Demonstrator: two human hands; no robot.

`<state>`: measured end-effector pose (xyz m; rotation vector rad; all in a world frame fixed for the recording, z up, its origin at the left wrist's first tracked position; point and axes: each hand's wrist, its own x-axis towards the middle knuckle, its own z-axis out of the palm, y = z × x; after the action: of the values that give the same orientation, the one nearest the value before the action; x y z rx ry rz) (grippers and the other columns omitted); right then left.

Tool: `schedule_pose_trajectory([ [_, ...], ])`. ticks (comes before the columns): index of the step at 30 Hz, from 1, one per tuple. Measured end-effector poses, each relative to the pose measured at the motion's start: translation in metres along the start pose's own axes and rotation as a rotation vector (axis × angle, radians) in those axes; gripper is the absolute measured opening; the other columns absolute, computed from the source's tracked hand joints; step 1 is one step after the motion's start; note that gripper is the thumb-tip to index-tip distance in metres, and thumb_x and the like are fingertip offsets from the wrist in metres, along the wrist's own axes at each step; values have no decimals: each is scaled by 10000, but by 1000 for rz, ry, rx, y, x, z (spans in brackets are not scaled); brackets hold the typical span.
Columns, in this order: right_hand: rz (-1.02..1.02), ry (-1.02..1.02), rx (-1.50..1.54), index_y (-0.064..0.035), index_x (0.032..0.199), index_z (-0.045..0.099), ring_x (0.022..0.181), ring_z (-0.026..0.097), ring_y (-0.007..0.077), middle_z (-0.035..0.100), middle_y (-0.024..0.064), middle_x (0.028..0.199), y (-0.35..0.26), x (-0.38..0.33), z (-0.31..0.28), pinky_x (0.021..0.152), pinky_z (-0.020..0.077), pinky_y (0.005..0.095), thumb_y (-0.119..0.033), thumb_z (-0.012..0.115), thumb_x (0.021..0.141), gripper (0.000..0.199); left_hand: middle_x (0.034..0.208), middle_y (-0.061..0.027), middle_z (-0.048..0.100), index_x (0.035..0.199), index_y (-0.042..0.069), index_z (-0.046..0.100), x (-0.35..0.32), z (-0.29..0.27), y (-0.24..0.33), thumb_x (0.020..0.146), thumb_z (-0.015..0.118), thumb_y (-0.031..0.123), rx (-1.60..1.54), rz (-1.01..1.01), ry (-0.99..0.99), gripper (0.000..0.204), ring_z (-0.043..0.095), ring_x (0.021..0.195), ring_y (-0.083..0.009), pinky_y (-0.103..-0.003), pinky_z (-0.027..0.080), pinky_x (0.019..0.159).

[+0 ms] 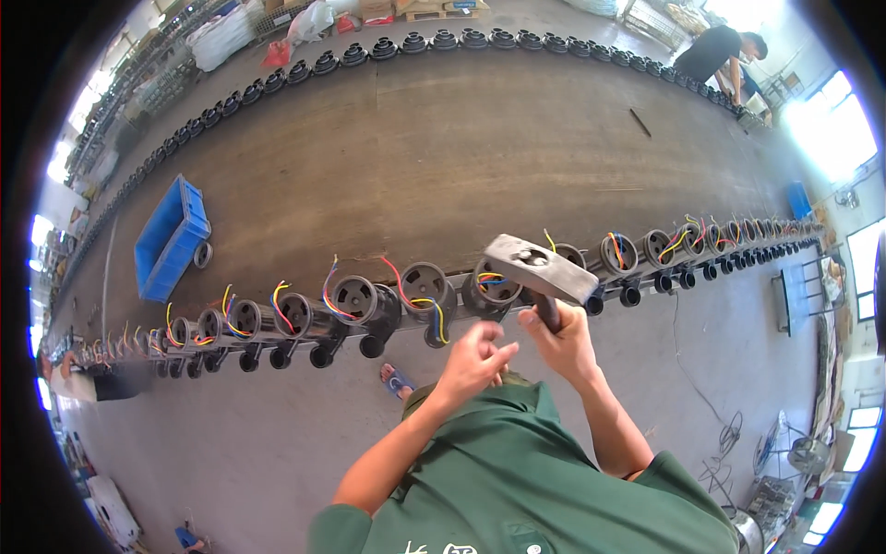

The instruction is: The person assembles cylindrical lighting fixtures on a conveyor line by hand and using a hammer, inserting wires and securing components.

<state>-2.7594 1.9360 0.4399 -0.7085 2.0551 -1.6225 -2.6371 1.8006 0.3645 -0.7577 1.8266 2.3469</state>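
Along the desk (443,166), wired black housings (354,297) lay beyond your right hand (565,349), clamped on a hammer (544,268); your left hand (472,367) hung fingers apart.

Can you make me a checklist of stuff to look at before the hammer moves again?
1. Hammer held: ok, the right hand grips its handle.
2. Left hand away from the hammer's head: ok, there is a gap between them.
3. Wires tucked inside the black cylinders: not ok, several hang out over the rims.
4. Toes covered: not ok, the foot in the blue sandal looks bare at the toes.
5. Hammer off the cylinders: cannot tell, its head overlaps them in this one view.
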Motion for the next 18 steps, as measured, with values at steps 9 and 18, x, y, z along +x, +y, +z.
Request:
schedule_pose_trajectory([
  [9,252,84,39,-35,773,597,634,340,25,417,-105,657,24,-13,-44,525,271,256,-246,716,986,323,793,-154,712,981,20,630,64,19,23,820,767,253,743,167,174,314,713,748,-303,-421,557,711],
  [18,308,-218,-591,0,902,660,614,610,258,626,166,676,83,21,-26,618,473,428,-423,719,932,427,783,-180,666,894,64,580,52,-5,-49,867,719,222,926,539,279,212,674,733,-415,-526,525,642],
])
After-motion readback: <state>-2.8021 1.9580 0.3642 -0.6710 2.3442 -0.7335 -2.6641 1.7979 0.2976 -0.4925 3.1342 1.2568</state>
